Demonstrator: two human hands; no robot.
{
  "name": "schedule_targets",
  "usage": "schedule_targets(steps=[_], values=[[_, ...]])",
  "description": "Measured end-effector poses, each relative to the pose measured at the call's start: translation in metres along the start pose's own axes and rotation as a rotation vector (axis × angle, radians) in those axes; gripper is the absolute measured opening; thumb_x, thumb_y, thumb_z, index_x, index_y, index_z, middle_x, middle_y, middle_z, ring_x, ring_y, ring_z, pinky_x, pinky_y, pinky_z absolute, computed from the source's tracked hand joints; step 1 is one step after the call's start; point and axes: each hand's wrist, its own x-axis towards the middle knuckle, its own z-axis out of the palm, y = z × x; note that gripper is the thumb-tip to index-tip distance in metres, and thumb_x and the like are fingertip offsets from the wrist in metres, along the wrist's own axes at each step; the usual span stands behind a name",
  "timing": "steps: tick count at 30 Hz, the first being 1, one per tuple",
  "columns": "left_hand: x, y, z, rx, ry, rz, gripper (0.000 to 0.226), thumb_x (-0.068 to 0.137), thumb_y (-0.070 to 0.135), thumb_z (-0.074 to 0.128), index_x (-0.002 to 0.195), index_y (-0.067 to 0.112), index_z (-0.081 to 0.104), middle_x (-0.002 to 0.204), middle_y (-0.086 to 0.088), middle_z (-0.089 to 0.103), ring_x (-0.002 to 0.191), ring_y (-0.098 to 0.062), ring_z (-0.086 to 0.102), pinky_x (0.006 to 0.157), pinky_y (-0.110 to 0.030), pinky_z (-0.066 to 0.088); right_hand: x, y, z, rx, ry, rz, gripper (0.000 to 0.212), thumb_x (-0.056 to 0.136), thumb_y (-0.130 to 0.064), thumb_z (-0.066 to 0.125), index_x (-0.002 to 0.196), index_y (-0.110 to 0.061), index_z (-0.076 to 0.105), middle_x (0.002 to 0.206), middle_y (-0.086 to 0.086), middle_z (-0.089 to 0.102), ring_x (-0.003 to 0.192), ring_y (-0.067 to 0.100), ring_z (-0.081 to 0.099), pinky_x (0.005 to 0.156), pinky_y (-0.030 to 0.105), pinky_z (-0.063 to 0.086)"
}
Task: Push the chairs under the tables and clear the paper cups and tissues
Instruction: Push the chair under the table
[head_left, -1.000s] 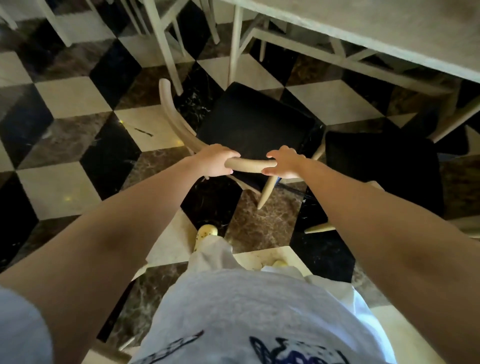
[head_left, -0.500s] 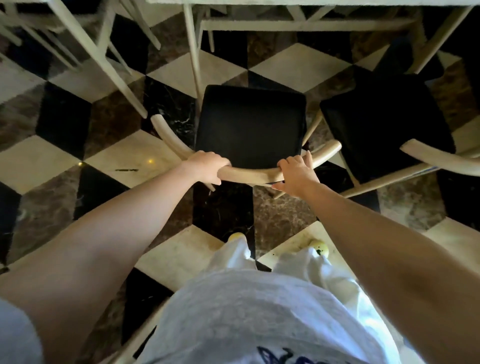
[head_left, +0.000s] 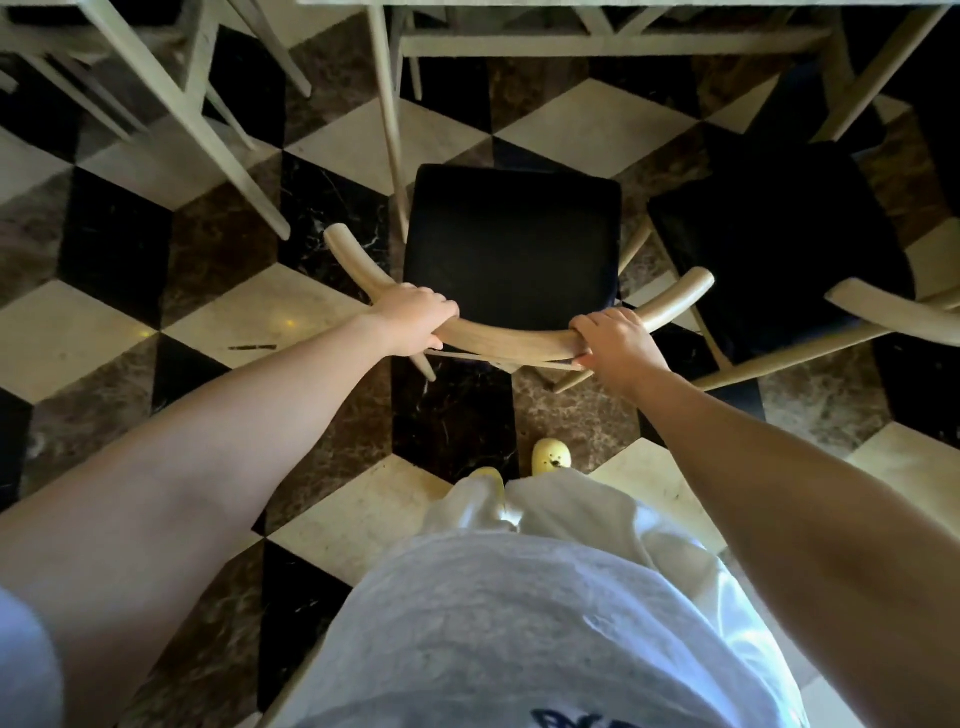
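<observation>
Your left hand (head_left: 410, 325) and right hand (head_left: 615, 343) both wrapped round the chair rail (head_left: 509, 338), checkered floor (head_left: 78, 338) beneath, desk (head_left: 597, 44) beyond.

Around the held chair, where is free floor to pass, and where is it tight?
Free: the floor left of the held chair, up to the pale furniture legs. Tight: the gap to the second chair on its right; the table leg stands close by its left front corner.

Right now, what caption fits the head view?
Left hand and right hand grip the chair by its curved back before the table.
</observation>
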Motion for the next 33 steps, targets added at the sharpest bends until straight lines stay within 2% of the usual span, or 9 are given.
schedule_targets(steps=[11,16,22,28,33], values=[[0.045,-0.011,-0.036,0.045,-0.043,-0.024,0.043,0.09,0.028,0.061,0.129,0.012,0.05,0.115,-0.008,0.062,0.104,-0.026,0.061,0.081,-0.037,0.051,0.046,0.033,-0.029,0.017,0.007,0.01,0.04,0.084,-0.023,0.066,0.121,-0.013,0.054,0.119,0.008,0.062,0.118,0.027,0.05,0.107,0.035,0.029],[0.079,-0.024,-0.065,0.051,-0.028,-0.024,0.043,0.09,0.03,0.061,0.127,0.012,0.051,0.114,-0.008,0.063,0.102,-0.026,0.062,0.082,-0.04,0.053,0.085,0.063,-0.057,-0.018,0.024,-0.024,0.039,0.083,-0.023,0.066,0.119,-0.012,0.055,0.119,0.009,0.062,0.118,0.028,0.05,0.107,0.036,0.031],[0.115,-0.048,-0.098,0.034,-0.015,-0.074,0.048,0.09,0.029,0.061,0.133,0.013,0.047,0.119,-0.008,0.062,0.105,-0.028,0.061,0.082,-0.038,0.049,0.138,0.084,-0.083,-0.026,0.03,-0.046,0.037,0.083,-0.023,0.066,0.117,-0.012,0.056,0.118,0.01,0.063,0.115,0.029,0.052,0.105,0.038,0.034],[0.146,-0.07,-0.122,0.027,0.042,-0.077,0.046,0.091,0.031,0.06,0.131,0.014,0.048,0.116,-0.007,0.062,0.102,-0.028,0.061,0.07,-0.033,0.04,0.182,0.104,-0.11,-0.046,0.018,-0.066,0.033,0.085,-0.022,0.065,0.114,-0.012,0.056,0.114,0.01,0.063,0.111,0.03,0.054,0.1,0.037,0.036],[0.171,-0.089,-0.142,0.016,0.081,-0.097,0.046,0.089,0.032,0.061,0.13,0.014,0.049,0.114,-0.007,0.063,0.102,-0.029,0.061,0.071,-0.033,0.04,0.217,0.117,-0.133,-0.038,-0.009,-0.071,0.032,0.083,-0.022,0.067,0.111,-0.012,0.057,0.109,0.01,0.064,0.107,0.03,0.056,0.094,0.041,0.044]])
